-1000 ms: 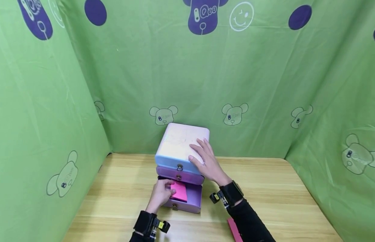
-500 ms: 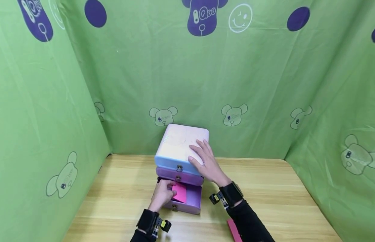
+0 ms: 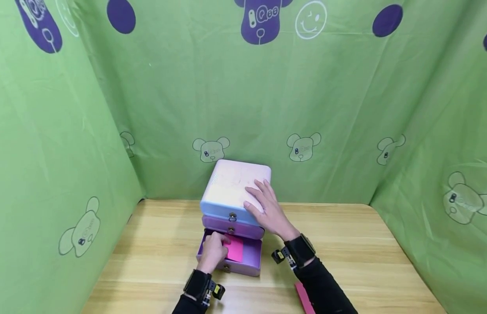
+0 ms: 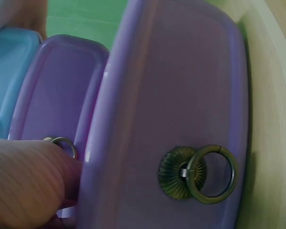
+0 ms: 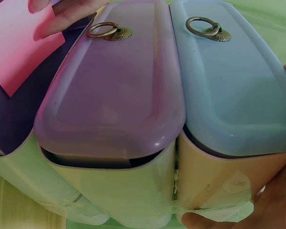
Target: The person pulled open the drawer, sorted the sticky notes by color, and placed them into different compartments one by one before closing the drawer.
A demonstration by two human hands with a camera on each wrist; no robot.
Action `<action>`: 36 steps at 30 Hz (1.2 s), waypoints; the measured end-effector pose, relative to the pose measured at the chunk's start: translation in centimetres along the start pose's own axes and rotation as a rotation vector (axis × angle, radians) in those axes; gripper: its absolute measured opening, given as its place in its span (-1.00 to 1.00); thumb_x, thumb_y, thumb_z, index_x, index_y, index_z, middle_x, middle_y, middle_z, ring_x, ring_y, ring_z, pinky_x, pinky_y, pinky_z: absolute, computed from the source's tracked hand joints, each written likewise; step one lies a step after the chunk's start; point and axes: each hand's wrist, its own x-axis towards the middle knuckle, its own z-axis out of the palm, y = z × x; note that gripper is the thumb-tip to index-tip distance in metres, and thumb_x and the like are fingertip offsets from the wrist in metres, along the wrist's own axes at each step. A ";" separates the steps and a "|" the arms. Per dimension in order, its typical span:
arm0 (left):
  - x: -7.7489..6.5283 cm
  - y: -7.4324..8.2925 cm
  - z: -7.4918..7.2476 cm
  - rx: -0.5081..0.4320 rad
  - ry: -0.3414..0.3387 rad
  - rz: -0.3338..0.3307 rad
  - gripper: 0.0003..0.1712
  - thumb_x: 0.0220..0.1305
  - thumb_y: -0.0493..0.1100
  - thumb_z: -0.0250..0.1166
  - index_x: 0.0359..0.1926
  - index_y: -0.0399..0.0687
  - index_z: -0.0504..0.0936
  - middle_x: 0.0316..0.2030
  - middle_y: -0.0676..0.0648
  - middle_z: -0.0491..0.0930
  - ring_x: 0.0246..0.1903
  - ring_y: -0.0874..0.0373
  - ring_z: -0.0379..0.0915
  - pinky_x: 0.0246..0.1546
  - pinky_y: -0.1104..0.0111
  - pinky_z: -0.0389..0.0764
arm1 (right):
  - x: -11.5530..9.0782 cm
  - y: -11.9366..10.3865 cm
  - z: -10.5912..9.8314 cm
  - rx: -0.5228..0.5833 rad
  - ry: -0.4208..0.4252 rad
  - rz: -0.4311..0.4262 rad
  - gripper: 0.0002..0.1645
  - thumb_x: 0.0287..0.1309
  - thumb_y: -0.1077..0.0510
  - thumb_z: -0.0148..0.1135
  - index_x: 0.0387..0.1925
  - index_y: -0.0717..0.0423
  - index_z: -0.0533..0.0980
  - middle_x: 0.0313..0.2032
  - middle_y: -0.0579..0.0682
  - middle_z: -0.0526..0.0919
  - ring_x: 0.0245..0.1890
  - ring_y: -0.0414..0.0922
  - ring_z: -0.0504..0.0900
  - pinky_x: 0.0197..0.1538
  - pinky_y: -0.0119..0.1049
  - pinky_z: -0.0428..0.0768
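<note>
A small three-tier drawer cabinet [image 3: 231, 179] has a white top, a light-blue top drawer [image 3: 217, 210], a purple middle drawer [image 3: 216, 223] and a lilac bottom drawer [image 3: 252, 253] pulled out. Inside the bottom drawer lies a bright pink square of paper [image 3: 236, 249]. My left hand [image 3: 213, 253] reaches in over the drawer front and pinches its left edge. In the right wrist view, two fingers show against the pink paper [image 5: 19, 52]; the thumb is hidden there. My right hand [image 3: 269, 212] rests with spread fingers on the cabinet's top right side.
A second pink piece [image 3: 304, 297] lies on the wooden table [image 3: 345, 253], partly hidden by the right forearm. Green printed cloth [image 3: 243, 96] encloses the table behind and at both sides. Brass ring pulls [image 4: 212, 174] hang on the drawer fronts.
My left hand has moved a little to the right and farther over the paper, covering more of its left part. My right hand stays on the cabinet.
</note>
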 end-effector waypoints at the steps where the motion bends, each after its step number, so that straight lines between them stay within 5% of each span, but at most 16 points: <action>1: 0.0 0.0 0.1 0.014 0.010 0.011 -0.60 -0.20 -0.52 0.28 -0.29 -0.17 0.83 -0.29 -0.15 0.81 -0.32 -0.07 0.69 -0.37 0.19 0.65 | 0.0 0.0 0.0 0.002 0.000 0.000 -0.35 0.41 -0.21 0.11 0.44 -0.17 0.36 0.61 0.04 0.07 0.66 0.12 -0.21 0.56 0.39 -0.08; 7: 0.0 0.2 0.8 0.062 0.049 0.021 -0.63 -0.22 -0.54 0.33 -0.35 -0.14 0.82 -0.34 -0.15 0.81 -0.28 -0.15 0.72 -0.18 0.06 0.67 | 0.0 0.0 0.0 0.013 0.006 -0.009 -0.35 0.41 -0.20 0.12 0.44 -0.15 0.37 0.61 0.06 0.08 0.66 0.13 -0.20 0.57 0.38 -0.08; 18: 0.4 0.2 1.4 0.067 0.050 -0.083 -0.68 -0.14 -0.52 0.40 -0.37 -0.10 0.84 -0.32 -0.18 0.81 -0.25 -0.21 0.74 -0.17 0.06 0.74 | 0.2 -0.3 0.1 0.015 0.019 -0.031 -0.35 0.39 -0.19 0.14 0.42 -0.11 0.39 0.60 0.11 0.10 0.65 0.18 -0.17 0.55 0.42 -0.06; 36: 1.0 0.3 1.4 0.095 0.023 -0.105 -0.71 -0.06 -0.50 0.39 -0.34 -0.11 0.84 -0.29 -0.26 0.79 -0.27 -0.23 0.73 -0.23 0.06 0.76 | 0.7 -0.3 0.0 0.015 -0.006 0.016 -0.32 0.37 -0.20 0.13 0.44 -0.12 0.36 0.62 0.07 0.04 0.65 0.17 -0.23 0.57 0.40 -0.14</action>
